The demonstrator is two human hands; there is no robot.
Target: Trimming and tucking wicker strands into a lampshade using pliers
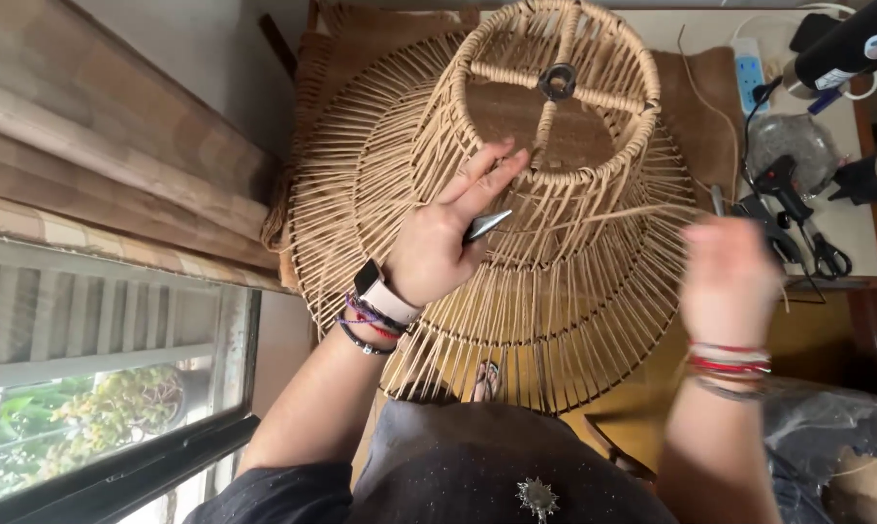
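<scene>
The head view looks down on a big woven lampshade (516, 204) made of tan cord on a wire frame, which lies on its side across the person's lap, with its narrow top ring turned toward the camera. Inside this ring a small metal fitting (557, 81) sits at the centre of four wrapped spokes.

The left hand (448, 233) rests on the outside of the lampshade, just under the top ring. Its fingers (492, 165) are stretched out and touch the cords, while the thumb side keeps a small pointed metal tool (487, 225) against the palm. On this wrist there are a watch (380, 291) and some bracelets.

The right hand (730, 277) is at the right edge of the lampshade. It is blurred, so I cannot tell if it is open or closed. A thin loose cord (642, 212) runs from the lampshade toward it.

Behind, on a table (860, 228), lie black scissors (827, 257), a black glue gun (783, 184) and a white power strip (749, 70). A window (89, 388) is at the left.
</scene>
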